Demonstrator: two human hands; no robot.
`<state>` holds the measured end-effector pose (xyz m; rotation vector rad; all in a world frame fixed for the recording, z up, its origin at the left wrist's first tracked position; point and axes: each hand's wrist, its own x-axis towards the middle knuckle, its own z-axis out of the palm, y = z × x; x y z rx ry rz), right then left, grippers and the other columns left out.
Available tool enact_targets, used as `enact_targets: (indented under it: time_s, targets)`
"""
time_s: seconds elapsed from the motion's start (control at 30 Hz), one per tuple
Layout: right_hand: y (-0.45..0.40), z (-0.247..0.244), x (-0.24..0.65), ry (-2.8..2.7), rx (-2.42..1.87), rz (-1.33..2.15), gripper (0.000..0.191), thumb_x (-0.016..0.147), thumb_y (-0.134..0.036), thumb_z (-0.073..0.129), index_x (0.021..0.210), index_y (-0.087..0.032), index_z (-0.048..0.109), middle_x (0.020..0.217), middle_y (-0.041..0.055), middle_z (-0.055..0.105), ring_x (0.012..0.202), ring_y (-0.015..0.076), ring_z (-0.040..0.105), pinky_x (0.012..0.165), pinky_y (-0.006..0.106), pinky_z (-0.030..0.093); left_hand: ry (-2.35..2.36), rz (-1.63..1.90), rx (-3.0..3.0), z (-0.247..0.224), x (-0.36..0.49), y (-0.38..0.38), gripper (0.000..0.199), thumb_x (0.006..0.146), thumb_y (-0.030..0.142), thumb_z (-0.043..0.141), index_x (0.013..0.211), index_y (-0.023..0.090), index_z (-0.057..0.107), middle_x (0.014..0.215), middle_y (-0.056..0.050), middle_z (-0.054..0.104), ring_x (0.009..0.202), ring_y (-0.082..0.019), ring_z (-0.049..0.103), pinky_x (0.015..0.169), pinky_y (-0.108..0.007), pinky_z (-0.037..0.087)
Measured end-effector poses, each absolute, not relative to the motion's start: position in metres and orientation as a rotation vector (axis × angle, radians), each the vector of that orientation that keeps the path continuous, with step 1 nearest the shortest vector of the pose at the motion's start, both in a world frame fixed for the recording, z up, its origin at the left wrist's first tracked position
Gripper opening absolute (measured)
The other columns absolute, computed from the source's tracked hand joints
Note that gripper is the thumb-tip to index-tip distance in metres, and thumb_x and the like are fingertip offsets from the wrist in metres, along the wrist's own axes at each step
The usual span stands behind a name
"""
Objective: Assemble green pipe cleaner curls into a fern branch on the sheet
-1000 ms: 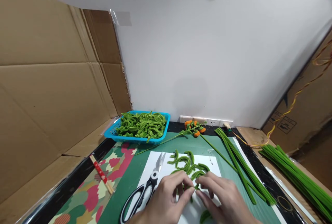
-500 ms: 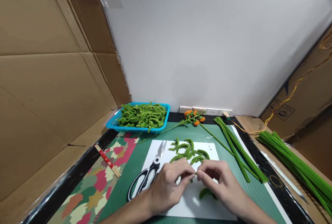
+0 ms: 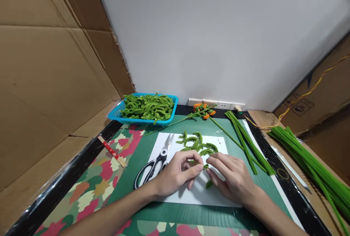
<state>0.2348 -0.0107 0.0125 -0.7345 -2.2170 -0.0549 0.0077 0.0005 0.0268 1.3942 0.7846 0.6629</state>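
My left hand point(image 3: 182, 172) and right hand point(image 3: 232, 174) pinch small fuzzy green piece point(image 3: 206, 166) between them, above white paper point(image 3: 188, 194). More green shows between fingertips than half second ago; shaping seems unfinished.

L grip point(image 3: 180, 173), R grip point(image 3: 233, 174) adj., pinched

Scissors point(image 3: 163, 153) lie left of the pipe-cleaner pieces point(image 3: 212, 146) on the paper point(image 3: 186, 197), with the basket point(image 3: 131, 120) behind to the left, flowers point(image 3: 206, 116) behind, and stems point(image 3: 252, 143) right.
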Motion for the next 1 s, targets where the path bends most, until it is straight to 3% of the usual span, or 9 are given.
enact_targets:
  time_s: [0.13,0.23,0.37,0.5,0.6,0.73,0.83,0.9,1.0]
  targets:
    - [-0.013,0.016,0.234,-2.226,-0.697,0.061,0.017,0.107,-0.016,0.048,0.103,-0.017,0.064,0.084,0.0051,0.068,0.067,0.0156,0.061,0.061,0.027,0.045,0.761,0.617,1.36,0.024,0.01,0.0,0.039,0.096,0.055,0.071,0.095,0.018,0.059,0.057,0.005,0.055,0.048,-0.01,0.053,0.048,-0.02,0.038]
    - [-0.017,0.017,0.231,-2.124,-0.784,0.344,0.022,0.107,-0.018,0.049,0.093,-0.019,0.065,0.076,0.0026,0.064,0.061,0.0133,0.056,0.057,0.026,0.041,0.807,0.664,1.497,0.024,0.01,-0.003,0.033,0.101,0.05,0.065,0.096,0.018,0.059,0.06,0.004,0.055,0.051,-0.011,0.054,0.051,-0.022,0.04]
    - [-0.019,0.013,0.222,-1.752,-0.994,1.102,0.036,0.105,-0.04,0.06,0.078,-0.017,0.066,0.064,0.0007,0.061,0.055,0.0109,0.051,0.051,0.023,0.038,0.858,0.853,2.182,0.019,0.003,-0.002,0.021,0.105,0.03,0.055,0.098,0.017,0.07,0.079,-0.006,0.067,0.068,-0.017,0.061,0.063,-0.028,0.044]
    - [-0.017,0.008,0.215,-1.329,-1.024,1.664,0.05,0.095,-0.063,0.067,0.076,-0.017,0.061,0.058,-0.0029,0.055,0.042,0.0063,0.033,0.041,0.022,0.027,0.739,0.85,2.669,0.015,-0.003,0.001,0.028,0.104,0.016,0.048,0.104,0.017,0.076,0.086,-0.011,0.074,0.07,-0.02,0.062,0.062,-0.031,0.041]
    - [-0.018,0.01,0.217,-1.539,-1.069,1.439,0.043,0.102,-0.054,0.062,0.081,-0.017,0.064,0.064,-0.001,0.058,0.049,0.0092,0.043,0.045,0.023,0.033,0.841,0.882,2.494,0.017,-0.001,-0.001,0.024,0.105,0.02,0.05,0.101,0.017,0.074,0.084,-0.009,0.071,0.071,-0.018,0.061,0.064,-0.029,0.043]
    - [-0.021,0.012,0.226,-2.052,-0.912,0.518,0.02,0.108,-0.021,0.052,0.097,-0.017,0.068,0.082,0.0043,0.067,0.066,0.0131,0.058,0.06,0.025,0.044,0.939,0.819,1.858,0.024,0.008,-0.006,0.024,0.104,0.037,0.061,0.097,0.016,0.069,0.079,-0.002,0.064,0.064,-0.014,0.057,0.058,-0.024,0.042]
    - [-0.019,0.009,0.232,-2.165,-0.744,0.042,0.014,0.104,-0.01,0.055,0.1,-0.017,0.066,0.082,0.0052,0.069,0.065,0.0138,0.059,0.062,0.027,0.044,0.822,0.67,1.447,0.025,0.012,-0.006,0.032,0.099,0.049,0.067,0.097,0.017,0.064,0.065,0.003,0.058,0.051,-0.011,0.053,0.047,-0.02,0.037]
    - [-0.017,0.007,0.233,-2.158,-0.714,-0.041,0.014,0.102,-0.009,0.057,0.095,-0.017,0.065,0.078,0.0042,0.068,0.062,0.0138,0.058,0.06,0.027,0.043,0.76,0.627,1.342,0.022,0.014,-0.005,0.037,0.097,0.052,0.071,0.098,0.016,0.062,0.057,0.005,0.055,0.044,-0.01,0.049,0.043,-0.019,0.033]
    - [-0.02,0.007,0.229,-2.068,-0.767,0.159,0.02,0.103,-0.01,0.057,0.086,-0.018,0.063,0.07,0.0012,0.062,0.056,0.0119,0.051,0.055,0.026,0.039,0.749,0.64,1.379,0.02,0.014,-0.006,0.036,0.099,0.051,0.068,0.102,0.016,0.059,0.054,0.006,0.055,0.043,-0.01,0.049,0.042,-0.018,0.033]
